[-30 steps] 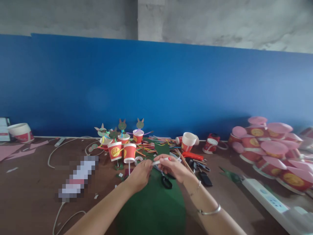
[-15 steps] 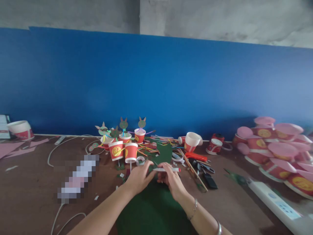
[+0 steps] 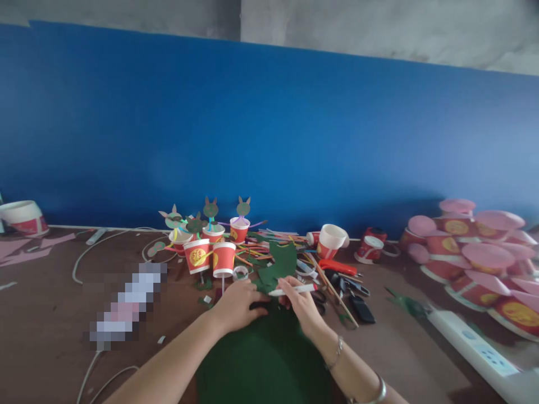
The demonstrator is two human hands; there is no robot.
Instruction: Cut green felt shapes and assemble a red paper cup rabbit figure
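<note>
Your right hand pinches a white marker with a red end between thumb and fingers, its other end pointing toward your left hand. That left hand rests near the far end of the dark green sheet, thumb apart from the fingers; whether its fingertips grip anything, you cannot tell. The marker lies just above the sheet, near black scissors and left of wooden sticks.

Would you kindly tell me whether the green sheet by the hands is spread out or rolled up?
Spread out: the green sheet lies broad over the table. The left hand and right hand hide part of it.
</note>
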